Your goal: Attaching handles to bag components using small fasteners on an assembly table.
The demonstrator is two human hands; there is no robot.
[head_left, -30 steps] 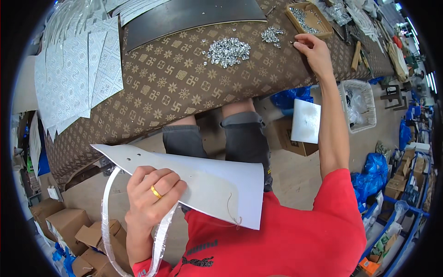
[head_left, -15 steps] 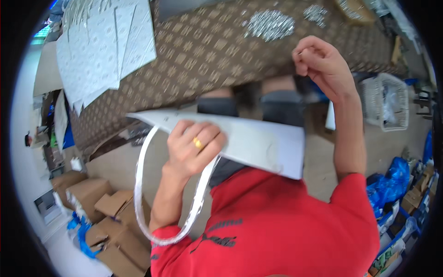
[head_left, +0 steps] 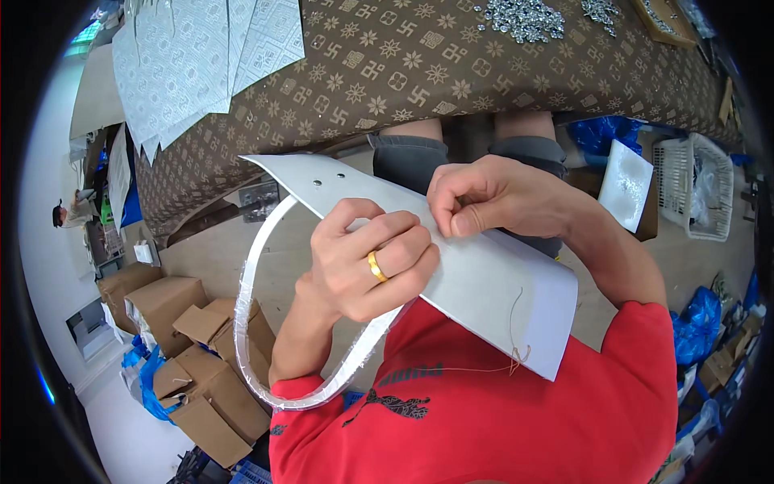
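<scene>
My left hand (head_left: pixel 375 258), with a gold ring on one finger, is closed over the near edge of a stiff white sheet (head_left: pixel 484 278). A clear-covered white strap (head_left: pixel 244 302) loops down below that hand, across my left forearm. Two small metal studs (head_left: pixel 329 178) sit near the sheet's far left end. My right hand (head_left: pixel 488 198) is pinched at the sheet's surface beside my left fingers; whatever is between its fingertips is too small or hidden to make out. Brown thread (head_left: pixel 516 359) hangs tangled at the sheet's lower right.
A brown patterned cloth (head_left: pixel 387 73) covers the table ahead. On it lie silver-patterned sheets (head_left: pixel 181 64), shiny metal pieces (head_left: pixel 528 20) and a shallow tray (head_left: pixel 665 24). Cardboard boxes (head_left: pixel 214 387) stand at lower left. A white basket (head_left: pixel 693 185) and blue bags (head_left: pixel 697 315) are at right.
My right hand has come down and left from near the table edge to the white sheet, fingers still pinched. The sheet has tilted, and its studs and thread show more clearly.
</scene>
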